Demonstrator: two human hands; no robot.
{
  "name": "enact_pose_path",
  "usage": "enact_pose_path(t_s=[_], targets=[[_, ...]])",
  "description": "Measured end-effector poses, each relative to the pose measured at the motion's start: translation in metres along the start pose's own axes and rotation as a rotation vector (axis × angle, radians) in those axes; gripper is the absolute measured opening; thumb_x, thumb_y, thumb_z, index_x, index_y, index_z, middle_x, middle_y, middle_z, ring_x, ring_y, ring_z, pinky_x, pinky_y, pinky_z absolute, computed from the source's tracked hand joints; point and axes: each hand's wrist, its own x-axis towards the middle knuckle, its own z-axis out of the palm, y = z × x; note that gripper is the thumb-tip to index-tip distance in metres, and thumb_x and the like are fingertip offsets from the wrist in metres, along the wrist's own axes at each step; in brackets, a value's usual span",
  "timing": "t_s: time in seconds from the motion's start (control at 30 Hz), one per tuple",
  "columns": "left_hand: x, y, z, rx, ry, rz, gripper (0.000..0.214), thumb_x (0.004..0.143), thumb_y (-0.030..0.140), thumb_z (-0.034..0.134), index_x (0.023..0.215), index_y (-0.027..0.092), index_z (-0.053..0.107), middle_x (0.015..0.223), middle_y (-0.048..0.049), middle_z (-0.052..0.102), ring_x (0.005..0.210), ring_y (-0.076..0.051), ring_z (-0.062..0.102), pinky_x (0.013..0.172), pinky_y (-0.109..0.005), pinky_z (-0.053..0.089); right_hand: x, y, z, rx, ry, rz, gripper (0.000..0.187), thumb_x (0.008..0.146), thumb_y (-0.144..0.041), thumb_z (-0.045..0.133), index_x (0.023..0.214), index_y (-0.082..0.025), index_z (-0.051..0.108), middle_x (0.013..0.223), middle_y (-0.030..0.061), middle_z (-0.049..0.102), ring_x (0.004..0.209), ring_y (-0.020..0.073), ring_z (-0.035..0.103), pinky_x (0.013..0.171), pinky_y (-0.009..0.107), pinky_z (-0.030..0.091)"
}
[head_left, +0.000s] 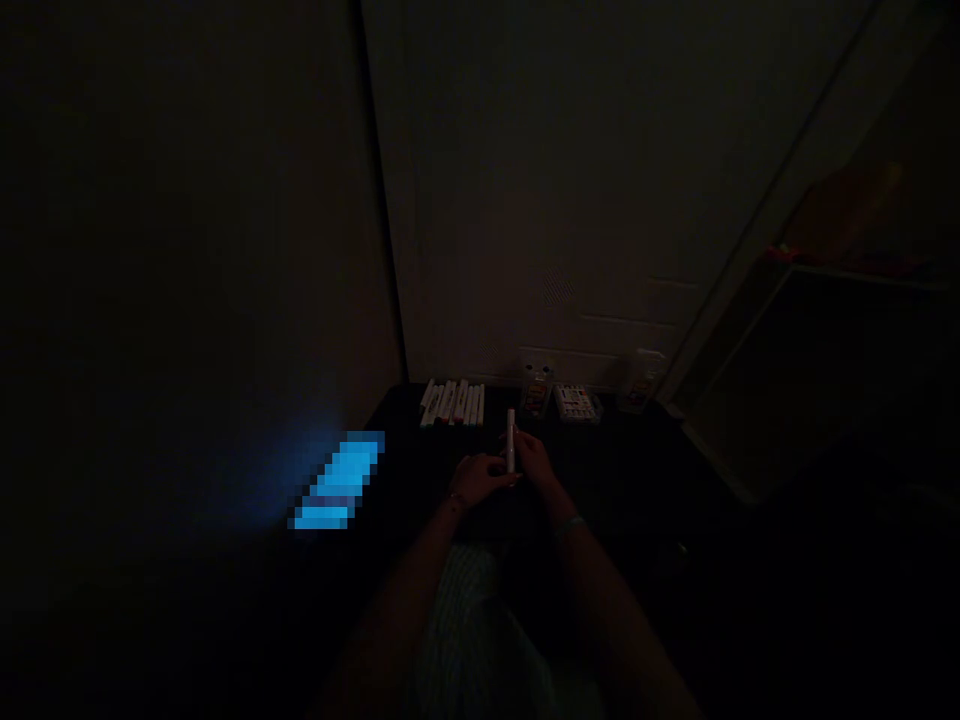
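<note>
The room is very dark. My left hand (477,478) and my right hand (537,462) meet over a dark table (637,470). Both are closed around a slim white stick-shaped object (511,440) that stands upright between them. What the object is cannot be made out. Behind it, at the table's far edge, lies a row of several similar white sticks (453,402) side by side.
A bright blue glowing screen (339,480) sits at the table's left edge. Small packets and a box (576,402) stand at the back by the wall. A dark shelf or frame (787,380) rises on the right. My lap is below.
</note>
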Motion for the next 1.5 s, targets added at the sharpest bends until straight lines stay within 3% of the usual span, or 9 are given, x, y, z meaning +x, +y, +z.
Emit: enact_pose_path(t_s=[0.43, 0.6, 0.77, 1.0, 1.3, 1.5], targets=[[0.003, -0.007, 0.007, -0.12, 0.024, 0.01, 0.045, 0.069, 0.059, 0.042, 0.079, 0.022, 0.066, 0.079, 0.0015, 0.066, 0.071, -0.013, 0.055, 0.063, -0.021, 0.034, 0.001, 0.001, 0.001, 0.031, 0.059, -0.041, 0.037, 0.07, -0.052, 0.049, 0.073, -0.017, 0.059, 0.065, -0.0016, 0.056, 0.061, 0.0104, 0.05, 0.057, 0.02, 0.039], [0.005, -0.011, 0.009, -0.163, 0.038, -0.003, 0.046, 0.069, 0.059, 0.041, 0.082, 0.023, 0.067, 0.078, 0.0008, 0.066, 0.069, -0.013, 0.056, 0.06, -0.021, 0.034, 0.002, 0.003, 0.001, 0.028, 0.088, -0.041, 0.037, 0.07, -0.053, 0.048, 0.075, -0.018, 0.058, 0.068, -0.0011, 0.057, 0.064, 0.0113, 0.051, 0.059, 0.02, 0.039], [0.007, -0.014, 0.01, -0.199, 0.025, 0.001, 0.047, 0.069, 0.06, 0.04, 0.081, 0.024, 0.067, 0.076, 0.0012, 0.067, 0.07, -0.014, 0.057, 0.061, -0.02, 0.035, 0.0, 0.0, 0.0, 0.05, 0.033, -0.017, 0.046, 0.073, -0.056, 0.041, 0.086, -0.017, 0.061, 0.071, 0.0014, 0.062, 0.064, 0.0124, 0.053, 0.058, 0.021, 0.04], [0.008, -0.02, 0.015, -0.332, 0.03, -0.002, 0.048, 0.068, 0.056, 0.046, 0.106, 0.028, 0.057, 0.078, 0.0038, 0.068, 0.073, -0.014, 0.06, 0.063, -0.02, 0.037, 0.0, -0.001, -0.001, -0.029, 0.011, -0.053, 0.04, 0.073, -0.049, 0.047, 0.095, -0.02, 0.064, 0.082, 0.0007, 0.064, 0.074, 0.0143, 0.054, 0.064, 0.023, 0.041], [0.008, -0.016, 0.012, -0.249, 0.005, 0.04, 0.036, 0.068, 0.052, 0.048, 0.083, 0.025, 0.065, 0.079, 0.0037, 0.066, 0.071, -0.012, 0.058, 0.063, -0.019, 0.036, 0.002, 0.002, 0.0, -0.009, 0.034, -0.088, 0.032, 0.068, -0.044, 0.054, 0.085, -0.019, 0.064, 0.08, 0.0003, 0.062, 0.075, 0.0137, 0.054, 0.07, 0.024, 0.041], [0.006, -0.012, 0.009, -0.197, 0.006, 0.003, 0.039, 0.067, 0.055, 0.047, 0.082, 0.024, 0.066, 0.076, 0.0032, 0.066, 0.069, -0.012, 0.056, 0.061, -0.019, 0.036, 0.004, 0.005, 0.001, 0.07, 0.062, -0.025, 0.033, 0.066, -0.046, 0.055, 0.082, -0.018, 0.061, 0.072, 0.0005, 0.06, 0.069, 0.013, 0.054, 0.063, 0.022, 0.041]])
